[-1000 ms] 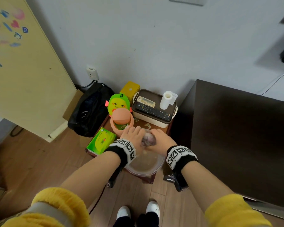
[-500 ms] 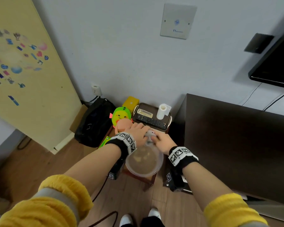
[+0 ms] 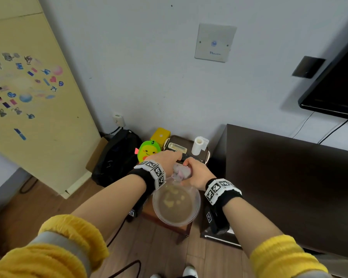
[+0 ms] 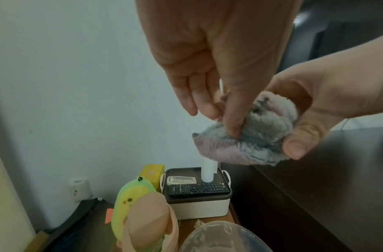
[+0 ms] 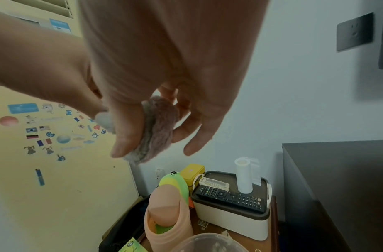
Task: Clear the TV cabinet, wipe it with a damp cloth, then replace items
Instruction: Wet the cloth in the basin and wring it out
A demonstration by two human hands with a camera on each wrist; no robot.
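Hands (image 3: 169, 160) raised — both still pinching cloth (image 4: 250, 131).

Bunched grey-pink cloth (image 4: 257, 134) above clear basin (image 3: 176, 203), beside dark cabinet (image 3: 289, 177).

The cloth (image 4: 254, 134) was a fluffy pile fabric, grey and pink, matted in clumps. The bowl (image 3: 176, 203) below it was clear, glossy plastic (its rim cloudy in the wrist views). The TV cabinet (image 3: 289, 177) had a smooth, dark, matt top with a faint sheen. The storage box (image 5: 231, 220) looked like smooth cream plastic under a matt brown lid, and the remote control (image 5: 231, 197) on it was black plastic with small buttons. The paper roll (image 5: 243, 175) was plain white. The plush toy (image 4: 130, 202) was soft, short-napped cloth. The floor (image 3: 28, 207) showed wood-grain planks.
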